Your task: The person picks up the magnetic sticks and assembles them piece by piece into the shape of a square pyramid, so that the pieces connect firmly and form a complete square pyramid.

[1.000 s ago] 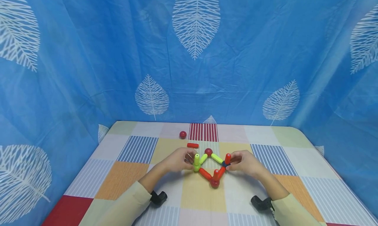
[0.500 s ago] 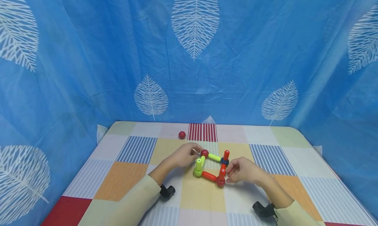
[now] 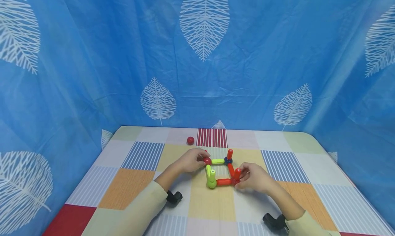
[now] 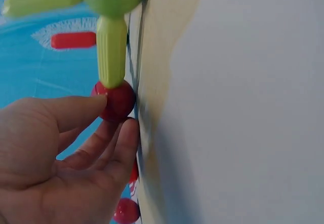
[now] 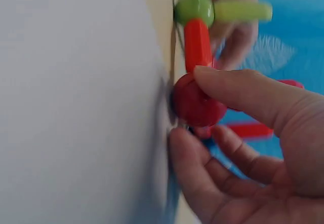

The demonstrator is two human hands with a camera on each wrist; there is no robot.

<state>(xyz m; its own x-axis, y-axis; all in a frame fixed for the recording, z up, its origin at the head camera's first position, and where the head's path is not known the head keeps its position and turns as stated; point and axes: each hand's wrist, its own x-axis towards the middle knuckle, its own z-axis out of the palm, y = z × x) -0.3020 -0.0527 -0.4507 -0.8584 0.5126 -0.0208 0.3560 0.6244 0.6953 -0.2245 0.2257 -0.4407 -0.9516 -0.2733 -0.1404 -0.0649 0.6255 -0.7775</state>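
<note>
A square frame of magnetic-looking rods and balls lies on the table. My left hand point(image 3: 191, 160) pinches its back-left red ball point(image 4: 120, 101) between thumb and fingers. At the front-right corner my right hand point(image 3: 254, 177) holds another red ball point(image 5: 198, 102), thumb pressed on it and fingers curled beneath. A dark blue ball point(image 3: 228, 160) makes the back-right corner, a green ball point(image 3: 211, 184) the front-left. Upright rods stand on three corners: a red rod point(image 3: 229, 153) on the blue ball, a yellow-green rod point(image 3: 212, 174) on the green, and a red one at my right hand.
A loose red ball point(image 3: 190, 140) lies toward the back of the table. Behind my left hand a loose red rod point(image 4: 134, 172) is mostly hidden. The patchwork cloth point(image 3: 213, 208) covers the table, and a blue curtain point(image 3: 247, 75) hangs behind it.
The frame has turned counterclockwise on the table. My left hand has gone from the green ball to the back red ball, my right from the blue ball to the front red ball.
</note>
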